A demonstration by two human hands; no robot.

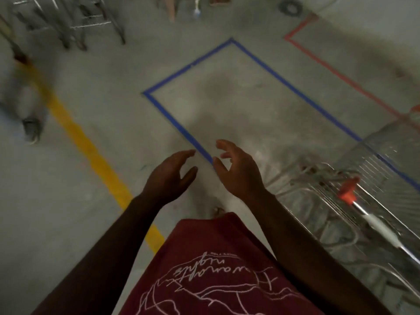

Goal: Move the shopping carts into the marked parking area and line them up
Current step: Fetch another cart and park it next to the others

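A blue tape rectangle [281, 79] marks a bay on the grey concrete floor ahead. A metal shopping cart [354, 201] with a red-tipped handle stands at the lower right, its basket lying over the bay's right edge. My left hand [169, 176] and my right hand [238, 169] hover side by side in front of me, fingers spread and curled, holding nothing. Both are to the left of the cart and touch nothing. More carts [75, 21] stand blurred at the far upper left.
A red tape outline [336, 71] runs to the right of the blue bay. A yellow floor line [91, 151] crosses diagonally on the left. Another person's shoe [30, 130] is at the left edge. A wheel [289, 6] and other legs show at the top.
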